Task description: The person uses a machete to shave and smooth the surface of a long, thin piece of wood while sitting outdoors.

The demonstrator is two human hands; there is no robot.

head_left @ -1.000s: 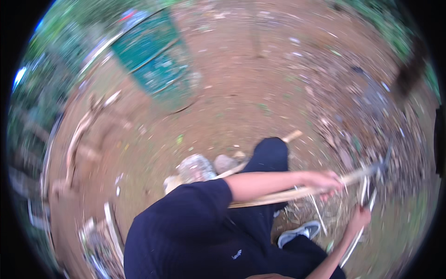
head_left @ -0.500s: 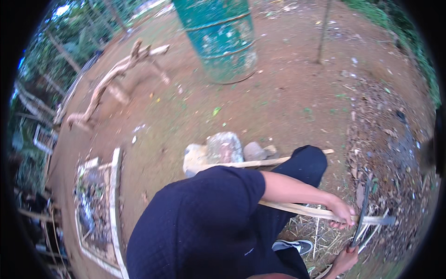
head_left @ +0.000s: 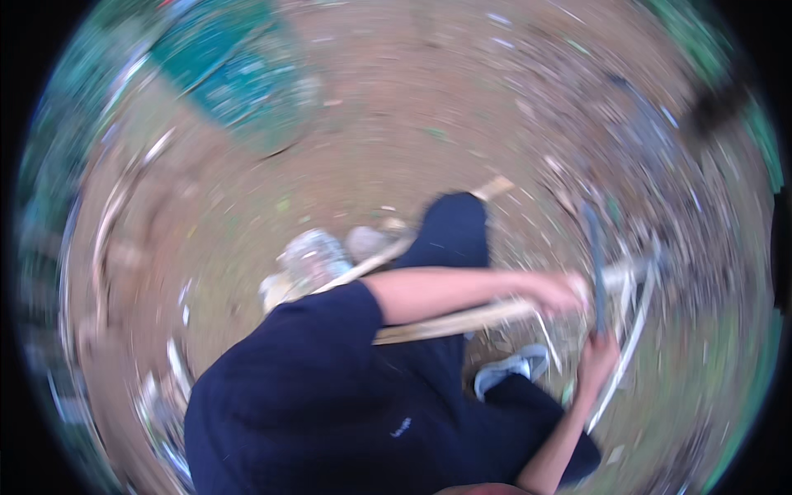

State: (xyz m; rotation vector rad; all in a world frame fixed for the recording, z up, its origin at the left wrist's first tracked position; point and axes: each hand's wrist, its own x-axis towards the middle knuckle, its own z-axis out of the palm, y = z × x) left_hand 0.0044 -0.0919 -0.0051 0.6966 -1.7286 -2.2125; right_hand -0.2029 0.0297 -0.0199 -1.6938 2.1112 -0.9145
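My left hand [head_left: 561,293] is closed around a long pale wooden strip [head_left: 462,322], which runs from beside my body out to the right. Just beyond it, my right hand [head_left: 601,355] grips a long-bladed knife [head_left: 594,252] by its lower end. The dark blade crosses the strip close to my left fingers; motion blur hides whether it touches. Thin whitish strips [head_left: 635,330] hang or lie around the strip's outer part, and I cannot tell whether they are attached. My left arm stretches across my dark-clothed bent leg.
Another wooden piece [head_left: 495,188] passes under my knee and leans toward several stones [head_left: 313,256]. My grey shoe [head_left: 511,370] rests below the strip. A green barrel [head_left: 239,74] stands at the far left on brown soil. Leaf litter [head_left: 610,124] covers the ground at right.
The view has swung round, so the barrel and stones sit farther left and the picture is smeared. More of my right forearm shows. Both hands keep their holds.
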